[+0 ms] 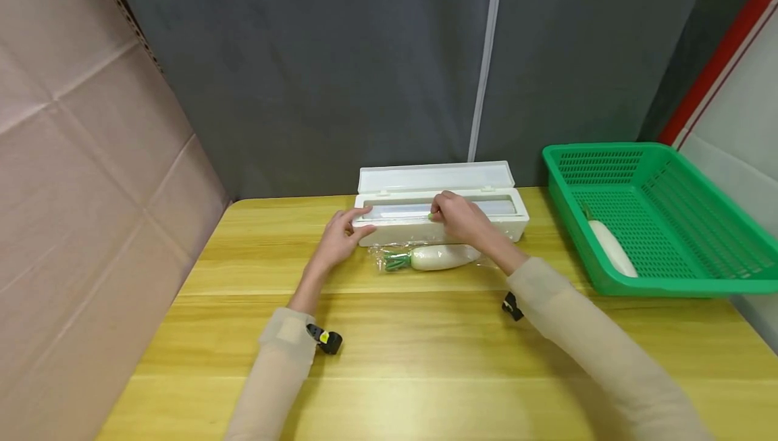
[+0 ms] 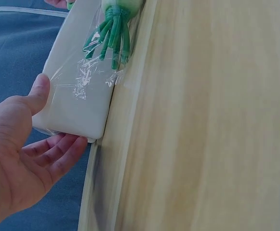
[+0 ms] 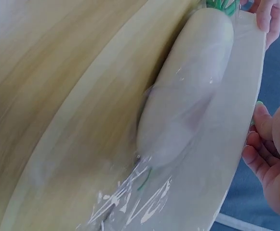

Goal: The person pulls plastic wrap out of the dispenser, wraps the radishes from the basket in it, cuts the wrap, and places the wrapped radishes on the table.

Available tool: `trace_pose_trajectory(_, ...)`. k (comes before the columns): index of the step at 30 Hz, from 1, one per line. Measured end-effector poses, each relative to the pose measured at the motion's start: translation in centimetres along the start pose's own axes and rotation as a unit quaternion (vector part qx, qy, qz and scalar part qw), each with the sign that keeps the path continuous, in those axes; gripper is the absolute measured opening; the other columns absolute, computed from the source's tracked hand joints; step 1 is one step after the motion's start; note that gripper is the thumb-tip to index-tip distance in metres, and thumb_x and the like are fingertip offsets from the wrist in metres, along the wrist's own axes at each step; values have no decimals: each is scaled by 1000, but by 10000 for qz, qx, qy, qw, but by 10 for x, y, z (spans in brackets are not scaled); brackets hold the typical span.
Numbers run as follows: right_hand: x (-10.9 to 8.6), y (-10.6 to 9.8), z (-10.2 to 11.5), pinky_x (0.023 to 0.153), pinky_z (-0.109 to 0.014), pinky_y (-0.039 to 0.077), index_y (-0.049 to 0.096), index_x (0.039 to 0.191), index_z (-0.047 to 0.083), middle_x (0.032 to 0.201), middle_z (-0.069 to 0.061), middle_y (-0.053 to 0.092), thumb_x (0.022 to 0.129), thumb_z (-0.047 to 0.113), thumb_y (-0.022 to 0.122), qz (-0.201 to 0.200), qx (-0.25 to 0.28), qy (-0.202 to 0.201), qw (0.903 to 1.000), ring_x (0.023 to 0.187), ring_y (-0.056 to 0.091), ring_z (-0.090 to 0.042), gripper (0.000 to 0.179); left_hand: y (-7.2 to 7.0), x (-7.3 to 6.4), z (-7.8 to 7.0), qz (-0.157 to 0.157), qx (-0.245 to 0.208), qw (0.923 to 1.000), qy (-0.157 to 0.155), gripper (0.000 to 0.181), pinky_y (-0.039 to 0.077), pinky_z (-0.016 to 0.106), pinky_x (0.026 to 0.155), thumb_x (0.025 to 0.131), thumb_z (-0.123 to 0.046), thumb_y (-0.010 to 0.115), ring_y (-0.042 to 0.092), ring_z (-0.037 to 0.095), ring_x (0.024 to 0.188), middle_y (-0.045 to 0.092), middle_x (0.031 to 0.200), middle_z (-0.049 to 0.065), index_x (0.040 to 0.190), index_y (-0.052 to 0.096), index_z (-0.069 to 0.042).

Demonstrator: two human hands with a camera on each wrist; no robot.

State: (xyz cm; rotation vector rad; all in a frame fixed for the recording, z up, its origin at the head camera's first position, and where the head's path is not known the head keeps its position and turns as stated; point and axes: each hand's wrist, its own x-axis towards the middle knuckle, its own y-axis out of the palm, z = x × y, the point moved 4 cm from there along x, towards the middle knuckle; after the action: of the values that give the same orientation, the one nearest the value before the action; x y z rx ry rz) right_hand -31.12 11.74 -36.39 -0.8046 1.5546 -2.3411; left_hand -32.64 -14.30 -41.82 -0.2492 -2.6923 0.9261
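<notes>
A white cling film dispenser box (image 1: 398, 234) stands at the back of the table with its lid (image 1: 434, 176) raised and a film roll (image 1: 395, 211) inside. My left hand (image 1: 338, 237) grips the box's left end, thumb on the front edge and fingers at the end face (image 2: 67, 135). With thumb and fingertips, my right hand (image 1: 463, 217) pinches a small green slider cutter (image 1: 431, 216) on the front rim, around mid-length. Along the box's front lies a white radish (image 1: 444, 258) with green stems, covered by clear film (image 3: 152, 202) that clings to the box front.
To the right, a green plastic basket (image 1: 668, 286) holds another white radish (image 1: 612, 248). Behind the wooden table (image 1: 401, 353) rises a dark grey partition (image 1: 316, 76). A pinkish panel (image 1: 91, 211) borders the left side. Each wrist carries a small black camera (image 1: 330, 342).
</notes>
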Motion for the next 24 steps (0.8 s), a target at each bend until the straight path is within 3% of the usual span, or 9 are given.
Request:
trace_pose_trajectory(17, -17, -12, -21, 73, -41, 54, 65, 93, -1, 89, -11, 62, 94, 2, 69, -140, 269, 70, 9995, 81, 60, -26, 5, 0, 0, 1, -15, 2, 10000, 17, 51, 43, 34, 70, 95, -32, 72, 48, 21, 80, 53, 101, 9, 143, 59, -21)
trace_pose_trajectory(24, -27, -19, -37, 75, -42, 54, 65, 95, -1, 91, -12, 64, 94, 3, 70, -106, 228, 318, 9992, 82, 61, -27, 7, 2, 0, -1, -19, -18, 9999, 143, 50, 43, 31, 65, 96, -30, 72, 50, 19, 69, 58, 96, 9, 143, 59, -18)
